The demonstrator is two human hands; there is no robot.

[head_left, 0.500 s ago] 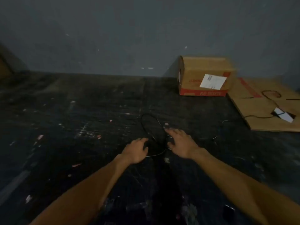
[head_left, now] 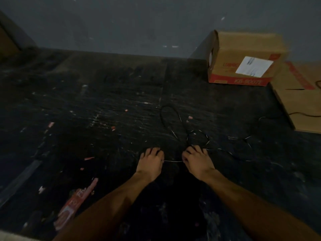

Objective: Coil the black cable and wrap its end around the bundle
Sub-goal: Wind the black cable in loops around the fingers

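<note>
Since the earlier frame both hands have closed on the black cable (head_left: 171, 119): the left hand (head_left: 151, 164) and right hand (head_left: 197, 160) now pinch a short taut stretch between them. The rest sprawls loose on the dark worktop (head_left: 86, 119); coiling has barely begun, wrapping remains.

Head view, forward-down over dark floor (head_left: 86, 110)

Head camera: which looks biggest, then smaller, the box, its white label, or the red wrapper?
1. Box.
2. Red wrapper, though it lies nearer the camera.
3. White label.
</note>
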